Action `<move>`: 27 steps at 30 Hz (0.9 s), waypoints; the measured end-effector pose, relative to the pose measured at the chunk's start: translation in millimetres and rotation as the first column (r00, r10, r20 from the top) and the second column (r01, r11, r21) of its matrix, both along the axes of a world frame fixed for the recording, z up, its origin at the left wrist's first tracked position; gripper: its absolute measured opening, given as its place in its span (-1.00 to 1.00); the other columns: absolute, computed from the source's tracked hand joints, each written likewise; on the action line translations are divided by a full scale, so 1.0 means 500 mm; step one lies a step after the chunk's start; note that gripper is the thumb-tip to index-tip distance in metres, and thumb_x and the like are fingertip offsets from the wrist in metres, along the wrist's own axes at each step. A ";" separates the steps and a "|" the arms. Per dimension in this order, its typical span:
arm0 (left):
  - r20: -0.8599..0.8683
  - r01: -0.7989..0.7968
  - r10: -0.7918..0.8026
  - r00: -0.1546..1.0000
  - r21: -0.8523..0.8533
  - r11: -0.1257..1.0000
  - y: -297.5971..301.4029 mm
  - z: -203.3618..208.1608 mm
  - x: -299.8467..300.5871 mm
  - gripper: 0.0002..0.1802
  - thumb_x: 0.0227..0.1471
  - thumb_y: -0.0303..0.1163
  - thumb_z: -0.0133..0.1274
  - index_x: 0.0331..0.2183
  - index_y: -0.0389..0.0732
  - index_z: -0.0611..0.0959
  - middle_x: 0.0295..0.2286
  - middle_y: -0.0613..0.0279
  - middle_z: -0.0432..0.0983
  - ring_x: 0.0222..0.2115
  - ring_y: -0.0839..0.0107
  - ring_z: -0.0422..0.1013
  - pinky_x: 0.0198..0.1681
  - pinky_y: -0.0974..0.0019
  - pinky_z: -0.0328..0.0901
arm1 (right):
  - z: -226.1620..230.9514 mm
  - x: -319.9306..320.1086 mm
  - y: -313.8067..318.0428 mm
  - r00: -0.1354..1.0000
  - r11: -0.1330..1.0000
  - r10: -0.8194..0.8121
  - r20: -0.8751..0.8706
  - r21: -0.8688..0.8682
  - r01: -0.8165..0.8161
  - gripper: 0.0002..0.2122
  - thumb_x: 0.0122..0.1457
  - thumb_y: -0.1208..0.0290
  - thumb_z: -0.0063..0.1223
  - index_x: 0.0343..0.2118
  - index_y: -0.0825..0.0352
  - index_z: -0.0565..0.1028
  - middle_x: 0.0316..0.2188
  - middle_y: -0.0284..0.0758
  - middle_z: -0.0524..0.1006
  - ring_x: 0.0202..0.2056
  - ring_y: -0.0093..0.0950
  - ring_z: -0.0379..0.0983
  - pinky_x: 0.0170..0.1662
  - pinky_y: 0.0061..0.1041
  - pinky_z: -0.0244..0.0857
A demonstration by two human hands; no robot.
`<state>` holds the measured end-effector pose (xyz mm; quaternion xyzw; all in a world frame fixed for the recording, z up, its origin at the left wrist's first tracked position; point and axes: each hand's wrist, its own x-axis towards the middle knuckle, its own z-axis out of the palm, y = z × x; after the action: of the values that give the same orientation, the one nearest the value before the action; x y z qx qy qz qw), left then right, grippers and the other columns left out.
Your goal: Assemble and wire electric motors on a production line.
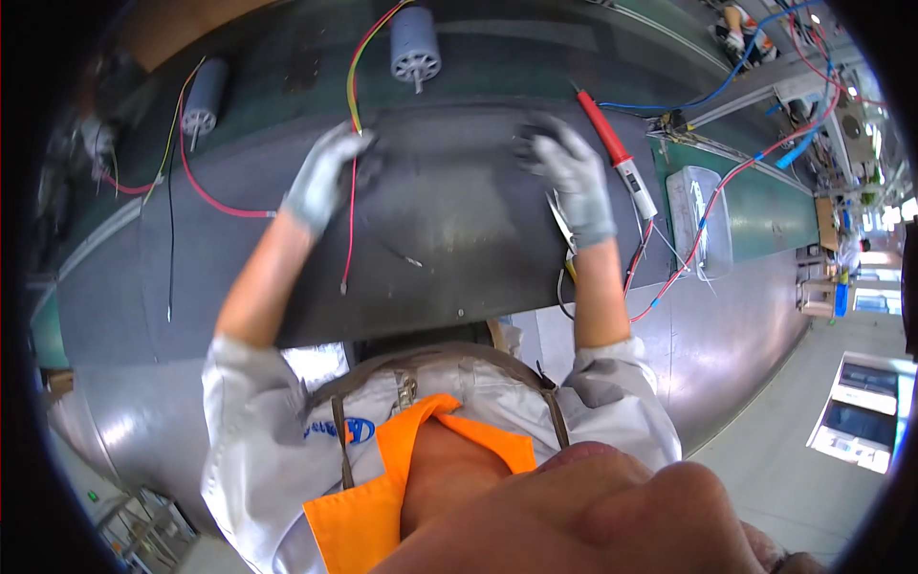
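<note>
My left hand (330,174), in a pale glove with dark fingers, is closed on the wires (354,91) that run down from a grey cylindrical motor (414,43). Below the hand, a red wire end (349,244) and a dark wire end (406,256) lie on the black mat (449,220). My right hand (571,170), gloved the same way, hovers over the mat with fingers bent and apart, blurred by motion, and nothing shows in it. Partly under its wrist lies a metal hand tool (560,220) like snips. A red-and-white pen-shaped tool (617,151) rests just right of it.
A second grey motor (205,96) with trailing wires lies at the far left. To the right stands a clear plastic bin (700,222), with red and blue cables (732,177) strung over it. Other people's hands (734,40) show at the upper right and far left.
</note>
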<state>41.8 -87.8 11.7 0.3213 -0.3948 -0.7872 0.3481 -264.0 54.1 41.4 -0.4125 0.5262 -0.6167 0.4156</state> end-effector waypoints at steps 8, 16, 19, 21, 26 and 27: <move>0.069 0.038 -0.043 0.997 0.074 0.996 0.284 0.022 0.103 -0.40 0.13 -0.15 0.16 0.08 -0.33 0.46 -0.33 0.25 0.50 -0.39 0.50 0.42 -0.37 0.49 0.34 | 0.059 -0.383 0.007 0.939 0.934 -0.344 -0.025 -0.115 0.340 -0.60 0.25 0.42 0.08 0.14 0.33 0.33 -0.20 -0.24 0.57 -0.31 -0.48 0.56 -0.25 -0.50 0.43; 0.110 0.459 -0.460 0.881 0.035 0.888 0.309 0.044 0.002 -0.60 0.16 -0.16 0.14 -0.20 -0.35 0.62 -0.33 0.29 0.53 -0.32 0.49 0.43 -0.10 0.36 0.33 | 0.007 0.013 0.018 0.816 0.755 0.542 -0.202 0.543 -0.367 -0.68 0.14 0.24 0.28 -0.18 0.41 0.60 -0.43 -0.32 0.62 -0.44 -0.57 0.57 -0.37 -0.54 0.46; 0.133 0.210 -0.178 0.975 -0.292 0.933 0.282 0.007 -0.015 -0.73 0.20 -0.28 0.10 -0.24 -0.33 0.60 -0.33 0.31 0.53 -0.30 0.51 0.44 -0.12 0.39 0.34 | -0.045 0.088 0.092 0.811 0.839 0.526 -0.255 0.315 -0.444 -0.68 0.21 0.27 0.21 -0.10 0.41 0.59 -0.28 -0.32 0.65 -0.21 -0.48 0.55 -0.08 -0.49 0.39; 0.109 0.059 -0.026 0.994 -0.306 0.950 0.273 0.048 -0.045 -0.69 0.21 -0.28 0.07 -0.17 -0.36 0.57 -0.31 0.25 0.54 -0.28 0.49 0.46 -0.13 0.40 0.34 | -0.054 0.082 0.135 0.767 0.926 0.309 -0.563 -0.008 -0.379 -0.68 0.27 0.30 0.13 -0.02 0.42 0.56 -0.10 -0.29 0.61 -0.11 -0.48 0.49 0.01 -0.50 0.33; -0.158 0.069 -0.074 0.985 -0.039 0.997 0.267 0.098 -0.110 -0.69 0.23 -0.31 0.07 -0.12 -0.37 0.57 -0.26 0.18 0.60 -0.30 0.49 0.53 -0.15 0.43 0.42 | 0.073 0.124 0.199 0.960 0.960 0.277 0.034 -0.042 -0.276 -0.34 0.24 0.23 0.13 0.27 0.52 0.18 -0.42 -0.14 0.62 -0.51 -0.53 0.51 -0.35 -0.57 0.38; -0.153 0.049 -0.054 0.987 -0.037 0.998 0.273 0.099 -0.117 -0.69 0.23 -0.31 0.07 -0.12 -0.37 0.57 -0.26 0.18 0.60 -0.30 0.49 0.53 -0.15 0.43 0.42 | 0.064 0.131 0.195 0.953 0.954 0.293 0.074 -0.086 -0.286 -0.34 0.24 0.24 0.12 0.28 0.52 0.17 -0.49 -0.15 0.60 -0.53 -0.51 0.51 -0.38 -0.55 0.37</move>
<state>-16.6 48.4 61.1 0.2434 -0.3879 -0.8118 0.3623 -198.6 151.7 73.5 -0.4735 0.4185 -0.5853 0.5080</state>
